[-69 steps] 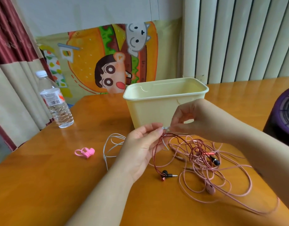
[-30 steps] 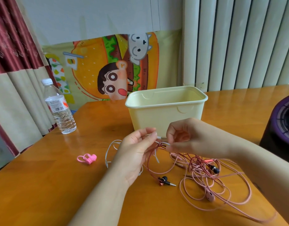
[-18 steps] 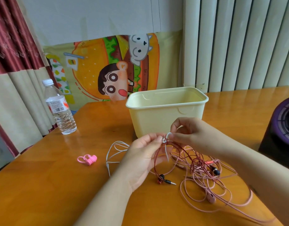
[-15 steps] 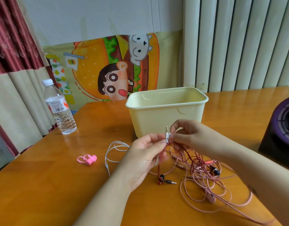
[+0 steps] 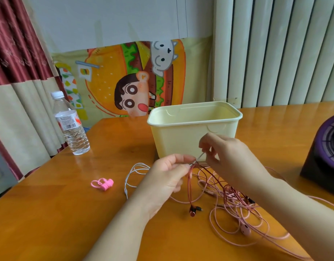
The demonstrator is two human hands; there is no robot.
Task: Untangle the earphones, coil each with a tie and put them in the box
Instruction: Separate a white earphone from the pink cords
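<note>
Pinching the white plug end (image 5: 200, 157), her right hand (image 5: 228, 159) draws it from the limp, snag-prone earphones (image 5: 228, 193) the left hand (image 5: 168, 178) grips.

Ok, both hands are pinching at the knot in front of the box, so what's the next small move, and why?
Probably keep the left hand pinched on the dark red cord and let the right hand draw the thin white cord up and out. The white one seems to thread through the red there, while the pink cord lies loose on the table.
</note>
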